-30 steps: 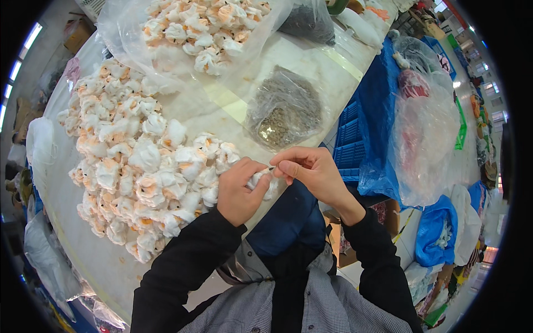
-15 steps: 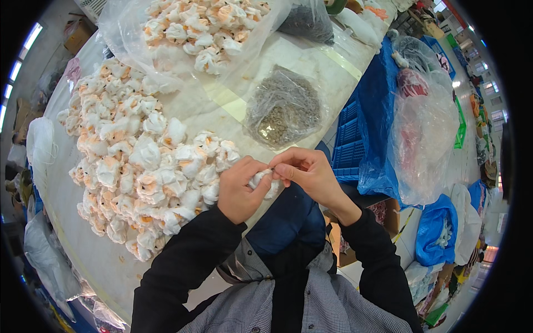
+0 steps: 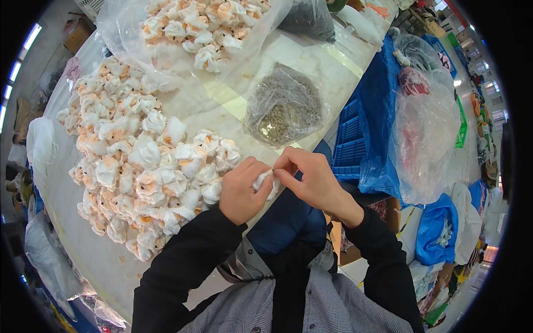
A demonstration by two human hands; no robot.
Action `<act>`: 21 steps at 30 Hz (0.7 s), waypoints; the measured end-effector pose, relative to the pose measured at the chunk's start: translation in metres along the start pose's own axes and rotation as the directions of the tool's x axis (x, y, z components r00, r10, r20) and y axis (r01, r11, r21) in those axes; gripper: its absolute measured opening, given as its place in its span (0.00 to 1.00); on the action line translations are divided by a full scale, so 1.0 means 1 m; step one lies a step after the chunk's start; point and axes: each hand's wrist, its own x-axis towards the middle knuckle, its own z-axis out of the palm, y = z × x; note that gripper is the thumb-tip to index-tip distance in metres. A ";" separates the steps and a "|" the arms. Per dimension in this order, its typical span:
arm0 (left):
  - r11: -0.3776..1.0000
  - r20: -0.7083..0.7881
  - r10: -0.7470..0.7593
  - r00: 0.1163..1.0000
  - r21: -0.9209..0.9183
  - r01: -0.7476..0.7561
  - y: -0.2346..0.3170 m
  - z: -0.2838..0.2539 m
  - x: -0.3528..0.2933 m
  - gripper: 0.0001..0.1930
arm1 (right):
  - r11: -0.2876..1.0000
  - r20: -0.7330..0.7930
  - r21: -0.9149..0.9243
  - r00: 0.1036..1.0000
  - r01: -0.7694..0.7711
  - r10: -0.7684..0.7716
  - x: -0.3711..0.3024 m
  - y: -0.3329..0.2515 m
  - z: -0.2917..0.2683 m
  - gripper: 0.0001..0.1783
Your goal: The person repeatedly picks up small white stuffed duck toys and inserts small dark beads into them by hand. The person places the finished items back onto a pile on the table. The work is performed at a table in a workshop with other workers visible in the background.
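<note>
My left hand (image 3: 241, 187), its fingers curled at the near edge of the table, grips a small white fluffy piece (image 3: 272, 187) that looks like a stuffed fabric popcorn. Thumb and forefinger of my right hand (image 3: 315, 180) are pinched together at the top of that piece, against my left fingertips. Whatever lies in this pinch is too small to make out. Left of my hands spreads a big pile of similar white and peach pieces (image 3: 147, 186). Just beyond them is a clear plastic bag (image 3: 288, 105) with many small brownish bits inside.
A large clear bag (image 3: 119, 33) with more white and peach pieces lies at the far side of the marble-patterned table (image 3: 222, 116). Beside it is a bag of dark material (image 3: 308, 23). To the right stands a blue crate (image 3: 348, 141) with blue sheeting and a stuffed clear bag (image 3: 425, 139).
My right hand's fingers have drawn into a tighter pinch, with its knuckles raised slightly. My left hand has shifted a touch to the right, still gripping the white piece.
</note>
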 end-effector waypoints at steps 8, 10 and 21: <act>0.999 0.006 0.009 1.000 0.035 -0.010 -0.002 0.001 0.001 0.06 | 0.998 0.021 -0.036 0.999 0.046 -0.045 0.003 0.006 0.001 0.05; 0.999 -0.001 0.011 1.000 0.030 -0.011 -0.002 0.002 0.001 0.06 | 0.998 0.035 -0.012 0.998 0.058 -0.058 0.005 0.006 0.001 0.07; 0.999 0.015 0.014 1.000 0.030 -0.014 -0.001 0.002 0.000 0.07 | 0.998 0.123 0.020 0.991 0.052 -0.054 0.009 0.006 -0.003 0.06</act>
